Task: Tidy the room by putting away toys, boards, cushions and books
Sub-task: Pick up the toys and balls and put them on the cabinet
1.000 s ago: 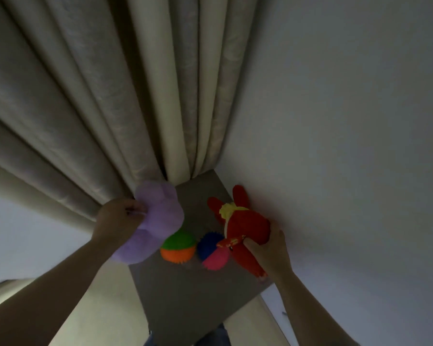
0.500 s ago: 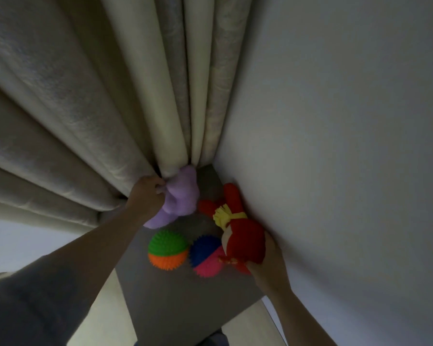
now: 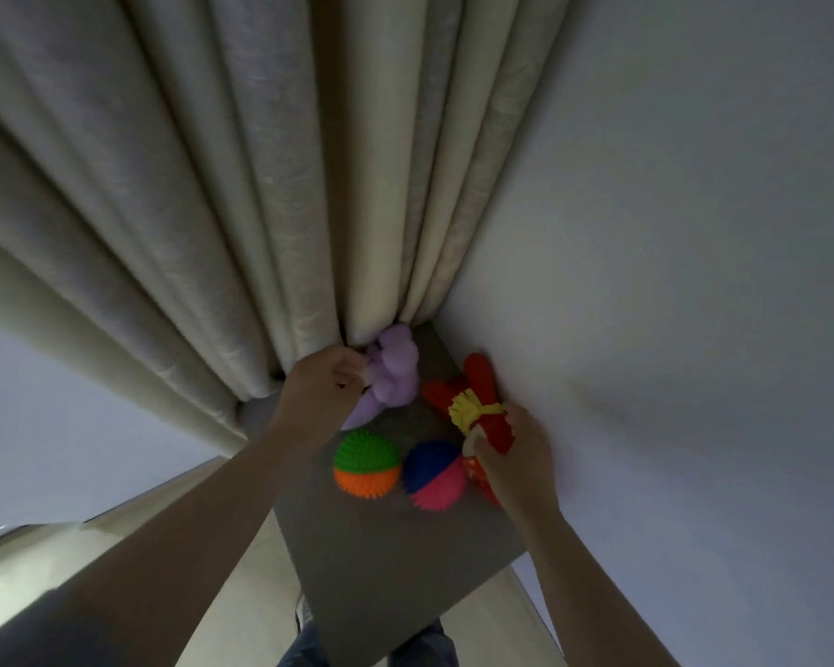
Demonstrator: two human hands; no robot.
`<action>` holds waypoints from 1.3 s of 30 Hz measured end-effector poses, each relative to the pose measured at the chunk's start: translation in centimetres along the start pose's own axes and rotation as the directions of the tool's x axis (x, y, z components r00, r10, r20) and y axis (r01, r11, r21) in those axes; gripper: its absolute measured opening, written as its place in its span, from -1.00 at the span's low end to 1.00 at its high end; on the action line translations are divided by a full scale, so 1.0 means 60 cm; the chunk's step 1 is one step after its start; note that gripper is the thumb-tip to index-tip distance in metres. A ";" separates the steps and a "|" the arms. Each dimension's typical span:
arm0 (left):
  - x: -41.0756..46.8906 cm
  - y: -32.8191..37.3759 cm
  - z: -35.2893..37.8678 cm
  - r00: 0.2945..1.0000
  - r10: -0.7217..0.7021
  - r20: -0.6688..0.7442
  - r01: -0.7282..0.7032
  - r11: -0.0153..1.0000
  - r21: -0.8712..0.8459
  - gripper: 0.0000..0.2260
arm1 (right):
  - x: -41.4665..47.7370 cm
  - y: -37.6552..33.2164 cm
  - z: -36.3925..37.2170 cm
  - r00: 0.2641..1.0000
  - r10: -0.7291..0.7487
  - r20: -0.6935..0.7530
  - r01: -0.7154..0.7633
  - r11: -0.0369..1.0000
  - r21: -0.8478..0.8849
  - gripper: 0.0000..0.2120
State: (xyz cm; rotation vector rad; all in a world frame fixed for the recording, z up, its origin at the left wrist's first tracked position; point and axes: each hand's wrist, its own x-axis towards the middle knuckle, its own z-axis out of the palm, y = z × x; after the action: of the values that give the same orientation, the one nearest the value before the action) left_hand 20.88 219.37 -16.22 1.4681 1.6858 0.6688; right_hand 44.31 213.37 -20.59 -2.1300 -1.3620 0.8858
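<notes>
The fingers of the left hand [image 3: 323,394] are curled tight round one end of the purple plush toy [image 3: 397,373], just above the frame's middle. The toy's far end is pushed against the foot of the curtain [image 3: 222,195]. To the right, the right hand [image 3: 513,454] has its fingers and thumb closed on the body of the red plush toy [image 3: 483,402], which lies pressed along the wall [image 3: 656,243].

Both toys sit at the back of the grey ledge [image 3: 396,551]. In front of them rest the green-and-orange spiky ball [image 3: 367,466] and the blue-and-pink spiky ball [image 3: 434,475], touching or nearly touching each other.

The balls look like the main risk. A wrist or a dragged plush limb could nudge one, and it would likely roll off the ledge's near edge at lower centre. The purple toy may also slip behind the curtain folds and tug the fabric. The red toy, propped against the wall, could topple onto the blue-and-pink ball once let go.

No box, basket or bin shows anywhere; the open ledge alone holds all four toys.
</notes>
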 end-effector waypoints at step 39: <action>-1.137 -0.126 -0.128 0.098 -0.663 -0.742 0.252 0.738 -0.626 -0.87 | -0.906 -0.215 0.144 -0.046 -0.646 0.762 0.615 0.583 0.532 -0.70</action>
State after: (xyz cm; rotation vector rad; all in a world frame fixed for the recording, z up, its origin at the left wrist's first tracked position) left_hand 11.75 152.15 -3.26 -0.0557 2.5475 1.5685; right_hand 13.58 169.28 -3.12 -0.3823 -2.5117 1.7130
